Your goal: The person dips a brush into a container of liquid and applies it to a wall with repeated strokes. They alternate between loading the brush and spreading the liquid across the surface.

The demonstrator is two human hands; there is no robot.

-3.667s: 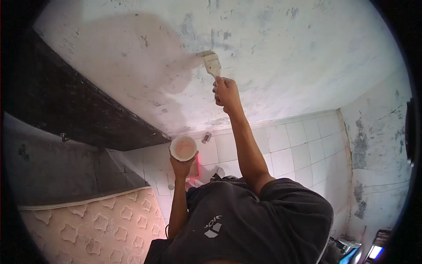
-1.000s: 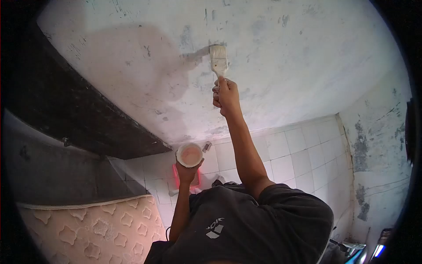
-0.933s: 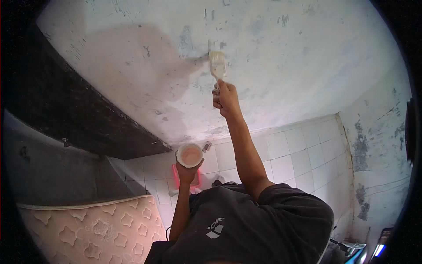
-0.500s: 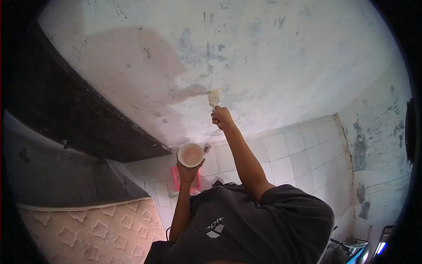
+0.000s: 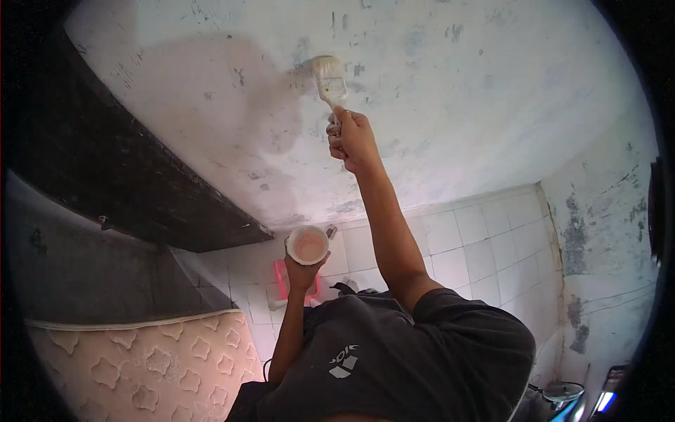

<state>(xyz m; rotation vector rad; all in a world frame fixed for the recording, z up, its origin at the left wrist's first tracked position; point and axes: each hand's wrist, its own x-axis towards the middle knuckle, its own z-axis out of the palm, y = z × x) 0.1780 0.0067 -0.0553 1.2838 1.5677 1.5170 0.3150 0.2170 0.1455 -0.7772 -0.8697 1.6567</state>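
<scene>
My right hand (image 5: 351,137) is closed round the handle of a paintbrush (image 5: 330,81), its pale bristles pointing up against the wall (image 5: 422,105). The wall is whitish, with grey worn patches and scrapes. Down at the left, my left hand (image 5: 302,272) grips a white paint cup (image 5: 292,247) from below and the side. Inside the cup is pinkish paint (image 5: 309,247). Whether the bristle tips press on the wall is hard to tell.
A dark wooden panel (image 5: 140,148) slants along the left. A pink quilted mattress (image 5: 148,366) lies at lower left. Below my left hand, a pink tray (image 5: 281,278) stands on the white floor tiles (image 5: 450,232). A pan (image 5: 562,392) is at lower right.
My right hand has moved the paintbrush up the wall, and its arm is stretched further out. My left hand and the paint cup have stayed almost in place.
</scene>
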